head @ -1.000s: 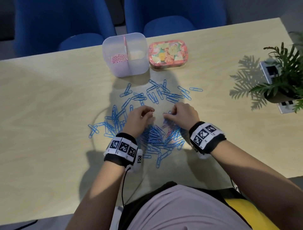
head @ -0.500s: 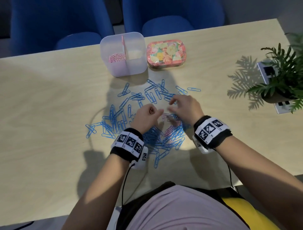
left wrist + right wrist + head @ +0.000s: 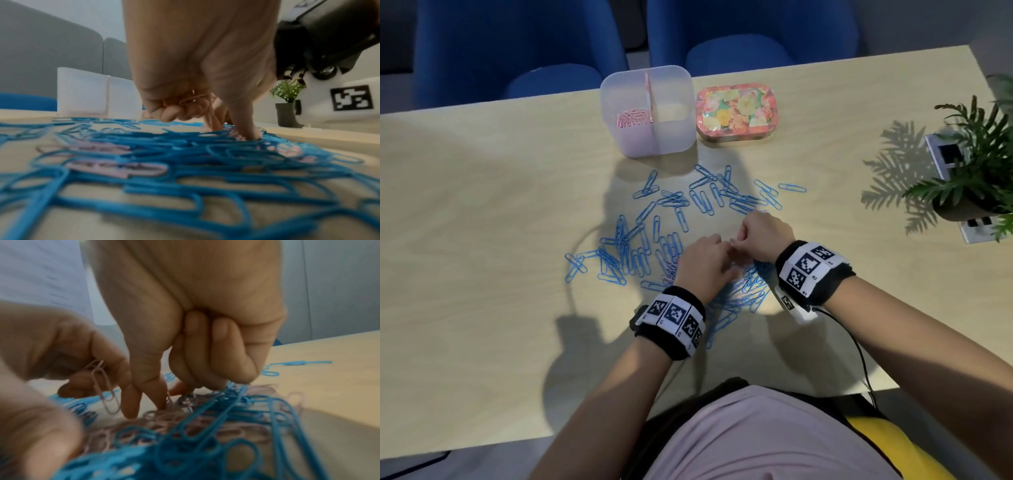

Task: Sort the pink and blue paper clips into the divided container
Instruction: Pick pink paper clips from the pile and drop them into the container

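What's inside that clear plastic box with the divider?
In the translucent divided plastic container, the left compartment holds a small heap of pink paper clips. The right compartment looks empty, though the frosted near wall hides its nearest floor.

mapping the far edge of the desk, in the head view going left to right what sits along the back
divided container with pink paper clips in its left compartment → floral tin → potted plant
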